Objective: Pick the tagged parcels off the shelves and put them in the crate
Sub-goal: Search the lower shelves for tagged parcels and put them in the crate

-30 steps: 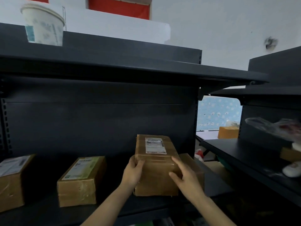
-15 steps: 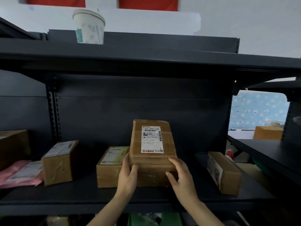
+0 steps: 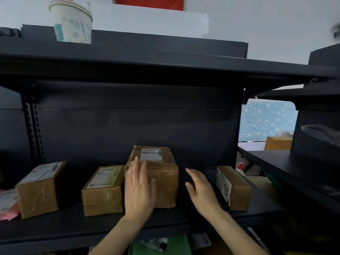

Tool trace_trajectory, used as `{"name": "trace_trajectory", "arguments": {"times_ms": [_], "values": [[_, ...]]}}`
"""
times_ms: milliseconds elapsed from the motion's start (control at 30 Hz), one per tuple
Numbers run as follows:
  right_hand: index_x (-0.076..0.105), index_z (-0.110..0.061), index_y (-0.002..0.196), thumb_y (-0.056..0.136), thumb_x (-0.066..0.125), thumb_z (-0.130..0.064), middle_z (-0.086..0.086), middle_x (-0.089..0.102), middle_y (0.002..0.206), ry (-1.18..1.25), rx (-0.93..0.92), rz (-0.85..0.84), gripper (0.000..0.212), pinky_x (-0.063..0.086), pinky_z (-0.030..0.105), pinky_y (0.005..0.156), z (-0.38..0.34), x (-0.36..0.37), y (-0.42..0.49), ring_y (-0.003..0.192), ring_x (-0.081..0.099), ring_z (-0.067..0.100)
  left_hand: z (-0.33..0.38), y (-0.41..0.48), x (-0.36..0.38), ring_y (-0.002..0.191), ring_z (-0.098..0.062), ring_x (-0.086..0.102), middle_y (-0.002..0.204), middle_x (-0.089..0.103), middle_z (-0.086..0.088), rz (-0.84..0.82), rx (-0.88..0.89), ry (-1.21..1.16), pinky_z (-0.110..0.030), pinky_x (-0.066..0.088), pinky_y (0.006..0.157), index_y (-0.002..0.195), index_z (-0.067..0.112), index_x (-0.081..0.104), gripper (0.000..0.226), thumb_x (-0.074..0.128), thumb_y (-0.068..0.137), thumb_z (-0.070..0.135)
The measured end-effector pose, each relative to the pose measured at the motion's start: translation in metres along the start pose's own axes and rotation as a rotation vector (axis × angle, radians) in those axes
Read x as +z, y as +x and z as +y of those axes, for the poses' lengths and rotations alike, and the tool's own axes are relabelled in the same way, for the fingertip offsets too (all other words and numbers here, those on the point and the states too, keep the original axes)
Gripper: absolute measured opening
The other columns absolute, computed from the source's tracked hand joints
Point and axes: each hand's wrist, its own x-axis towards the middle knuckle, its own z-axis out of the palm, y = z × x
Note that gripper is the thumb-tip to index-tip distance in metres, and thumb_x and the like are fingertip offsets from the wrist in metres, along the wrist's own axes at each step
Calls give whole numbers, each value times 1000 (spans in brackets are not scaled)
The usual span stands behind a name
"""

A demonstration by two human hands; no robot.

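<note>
A brown taped parcel with a white label on top rests on the dark shelf, in the middle. My left hand lies flat against its front left corner, fingers straight, not gripping. My right hand hovers open just right of the parcel, apart from it. Three more labelled brown parcels stand on the same shelf: one touching its left side, one further left, one to the right. No crate can be made out.
A pink mailer bag lies at the shelf's far left. A paper cup stands on the top shelf. Something green shows below the shelf edge. A second dark shelf unit stands at right, an orange box behind it.
The middle parcel, held up in both hands before, now rests on the shelf. My right hand has come off it to the right; my left hand has flattened against its front.
</note>
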Motion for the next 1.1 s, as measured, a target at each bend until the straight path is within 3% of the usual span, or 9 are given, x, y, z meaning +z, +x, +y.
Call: {"name": "trace_trajectory", "arguments": {"times_ms": [133,233,333,500,600,767,867,1000,1100], "values": [[48,-13,133,90,55,-23,16,41,141,-352,125,337,45,33,40,107,40,-45,1,131,38,31,33,-10,19,129,-26,43,135,52,-14,-136,269,-90,-29,32,109,131,7,44,46,39,87,20],[32,-27,140,91,49,-41,13,27,147,-511,364,167,54,30,43,108,72,-65,-6,135,28,32,54,-23,36,133,-21,44,142,46,-6,-303,335,-70,-22,25,109,138,11,42,48,39,90,20],[35,-30,137,92,48,-39,9,32,140,-264,398,80,48,44,41,99,89,-68,-17,121,43,30,64,-32,56,145,-10,13,156,19,5,-452,313,-56,-11,1,110,149,18,19,52,33,99,24],[48,-20,130,92,53,-23,11,54,125,577,522,272,39,46,43,98,85,-62,-35,111,56,25,75,-36,77,145,-10,11,157,17,3,-598,168,-54,-20,12,116,149,17,16,55,34,99,33],[51,-23,120,93,52,-20,4,63,111,961,557,319,28,51,35,85,74,-57,-47,103,60,20,83,-39,84,145,-13,12,156,20,-1,-658,102,-81,-23,14,117,149,13,17,58,34,99,38],[53,-27,112,93,51,-20,4,64,110,1032,499,325,21,51,29,78,69,-51,-57,102,61,17,95,-43,86,143,-15,20,152,29,-2,-686,10,-221,-25,21,114,147,14,24,56,31,99,42],[50,-26,119,92,51,-20,4,63,114,1009,464,312,27,51,30,83,69,-49,-63,104,61,17,105,-44,81,135,-13,36,136,45,8,-710,-120,-484,-18,30,100,141,24,34,51,30,96,47],[49,-30,119,93,52,-19,-3,60,118,884,389,271,29,49,29,89,72,-46,-74,108,57,11,120,-47,73,115,0,44,119,43,20,-698,-270,-698,-13,31,90,145,35,17,51,34,97,43],[45,-36,116,92,53,-21,-8,59,119,752,322,227,29,47,25,90,76,-45,-83,108,56,5,123,-54,74,102,13,46,115,44,30,-654,-293,-759,2,33,79,140,40,13,51,40,97,37]]}}
